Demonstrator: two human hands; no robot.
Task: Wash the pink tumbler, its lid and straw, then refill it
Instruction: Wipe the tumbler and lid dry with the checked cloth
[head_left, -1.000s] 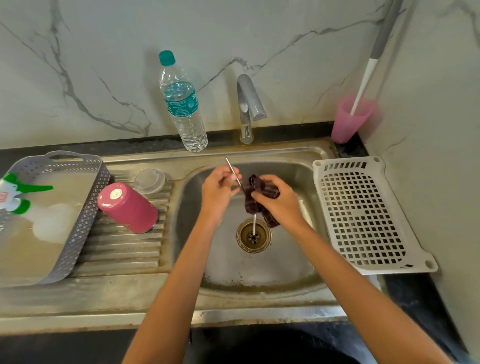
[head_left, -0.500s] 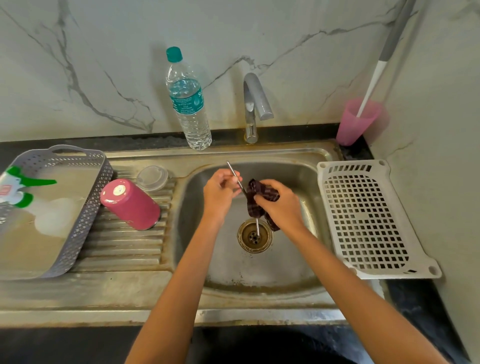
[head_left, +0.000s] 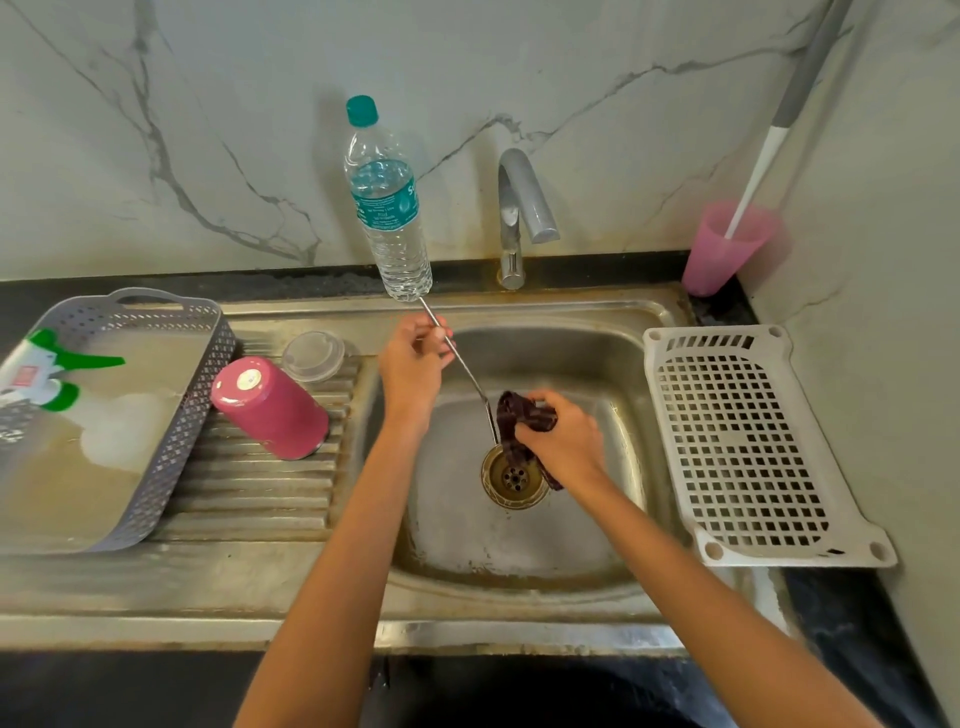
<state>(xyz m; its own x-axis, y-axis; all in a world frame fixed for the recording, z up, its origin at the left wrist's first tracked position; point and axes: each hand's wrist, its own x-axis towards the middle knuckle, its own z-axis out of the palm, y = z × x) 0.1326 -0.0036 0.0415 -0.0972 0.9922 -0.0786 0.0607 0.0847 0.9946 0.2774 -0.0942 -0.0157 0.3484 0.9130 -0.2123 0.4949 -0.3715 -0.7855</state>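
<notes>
Over the sink basin my left hand pinches a thin metal straw near its upper end. The straw slants down to the right into a dark cloth that my right hand grips just above the drain. The pink tumbler stands upside down on the ribbed drainboard, left of the basin. Its clear lid lies behind it.
A water bottle stands behind the sink, left of the tap, which is not running. A grey basket with a spray bottle is at the left. A white perforated tray lies right; a pink cup with a brush behind it.
My left hand has drawn the straw up and to the left, so more of it shows out of the cloth. My right hand with the cloth slid down toward the straw's lower end.
</notes>
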